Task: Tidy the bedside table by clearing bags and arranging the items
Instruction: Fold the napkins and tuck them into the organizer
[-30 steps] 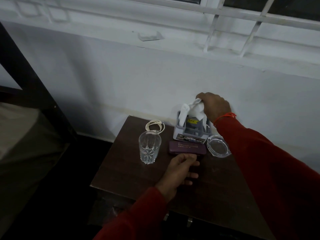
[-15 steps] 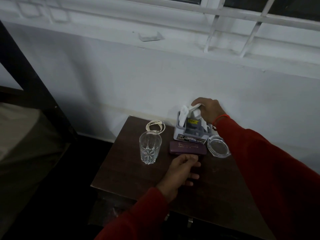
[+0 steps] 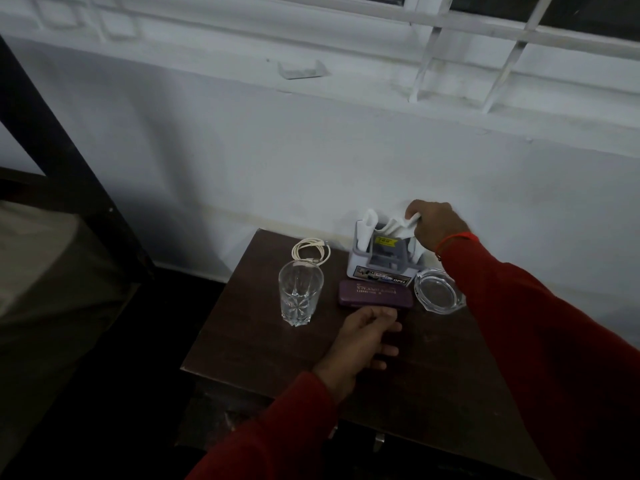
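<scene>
On the dark wooden bedside table (image 3: 263, 344) stands a grey organiser (image 3: 382, 263) near the wall, with white tissue (image 3: 398, 228) sticking out of it. My right hand (image 3: 436, 225) pinches the tissue's upper right part above the organiser. A purple case (image 3: 375, 293) lies just in front of the organiser. My left hand (image 3: 363, 337) rests on the table right before the case, fingers loosely curled, touching its near edge. A clear drinking glass (image 3: 300, 294) stands upright to the left.
A coiled white cable (image 3: 310, 249) lies behind the glass. A clear glass ashtray (image 3: 439, 289) sits right of the case. The white wall and window ledge rise behind the table. A dark bed frame (image 3: 59, 157) stands at the left.
My right hand sank toward the organiser, then shifted right with the tissue, which now spreads across the organiser's top. My left hand stays by the case.
</scene>
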Demonstrator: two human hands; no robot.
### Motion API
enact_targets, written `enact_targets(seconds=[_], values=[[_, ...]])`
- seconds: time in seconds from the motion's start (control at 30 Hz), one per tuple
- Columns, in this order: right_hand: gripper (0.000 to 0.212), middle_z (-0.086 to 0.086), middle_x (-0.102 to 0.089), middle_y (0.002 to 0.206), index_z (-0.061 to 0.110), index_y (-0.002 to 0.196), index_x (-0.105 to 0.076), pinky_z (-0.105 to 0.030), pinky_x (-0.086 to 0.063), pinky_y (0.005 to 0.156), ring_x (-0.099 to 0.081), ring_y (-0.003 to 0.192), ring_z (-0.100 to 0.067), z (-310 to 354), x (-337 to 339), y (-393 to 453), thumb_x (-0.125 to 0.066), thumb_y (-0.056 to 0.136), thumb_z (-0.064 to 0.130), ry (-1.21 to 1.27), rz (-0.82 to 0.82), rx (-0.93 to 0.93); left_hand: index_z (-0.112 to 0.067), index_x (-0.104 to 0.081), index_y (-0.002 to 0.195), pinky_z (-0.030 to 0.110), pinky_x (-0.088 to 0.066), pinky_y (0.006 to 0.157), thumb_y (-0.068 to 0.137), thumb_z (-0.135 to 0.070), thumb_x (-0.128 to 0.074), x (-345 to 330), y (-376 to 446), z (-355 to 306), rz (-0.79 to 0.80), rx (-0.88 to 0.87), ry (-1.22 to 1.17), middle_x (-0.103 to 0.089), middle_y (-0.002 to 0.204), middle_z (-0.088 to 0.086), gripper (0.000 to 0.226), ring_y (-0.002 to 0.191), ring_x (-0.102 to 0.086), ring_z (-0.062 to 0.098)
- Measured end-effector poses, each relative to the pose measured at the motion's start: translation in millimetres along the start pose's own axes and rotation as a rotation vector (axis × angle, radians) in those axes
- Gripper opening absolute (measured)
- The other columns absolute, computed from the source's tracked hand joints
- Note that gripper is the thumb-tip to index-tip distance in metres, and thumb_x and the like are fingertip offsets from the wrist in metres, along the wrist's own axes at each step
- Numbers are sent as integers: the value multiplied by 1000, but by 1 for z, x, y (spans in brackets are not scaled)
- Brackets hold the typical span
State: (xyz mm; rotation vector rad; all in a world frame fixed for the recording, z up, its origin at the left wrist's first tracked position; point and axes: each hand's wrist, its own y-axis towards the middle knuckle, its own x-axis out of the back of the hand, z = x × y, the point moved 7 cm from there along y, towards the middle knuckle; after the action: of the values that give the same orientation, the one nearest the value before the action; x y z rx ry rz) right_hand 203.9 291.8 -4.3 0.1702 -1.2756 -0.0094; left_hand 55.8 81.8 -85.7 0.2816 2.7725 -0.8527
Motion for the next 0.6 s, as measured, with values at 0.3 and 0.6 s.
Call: enact_targets(seconds=[0.3,0.6], values=[[30,-9,-66,108,27,109,-67,-42,-52,82,-62,99,-35,26,-13,-4,-53,88,10,-261,88,152,-23,-64,122,25,-49,63,99,-38,-57,-1,-1,-1,5,6,12,-72,120,-4,28,89,-68,17],[29,-10,-66,103,24,105,-65,-41,-46,79,-64,94,-36,34,-1,-9,-51,84,9,-417,-87,150,-25,-65,119,25,-49,61,98,-38,-58,2,2,1,-6,4,0,-73,119,-5,26,89,-69,18]])
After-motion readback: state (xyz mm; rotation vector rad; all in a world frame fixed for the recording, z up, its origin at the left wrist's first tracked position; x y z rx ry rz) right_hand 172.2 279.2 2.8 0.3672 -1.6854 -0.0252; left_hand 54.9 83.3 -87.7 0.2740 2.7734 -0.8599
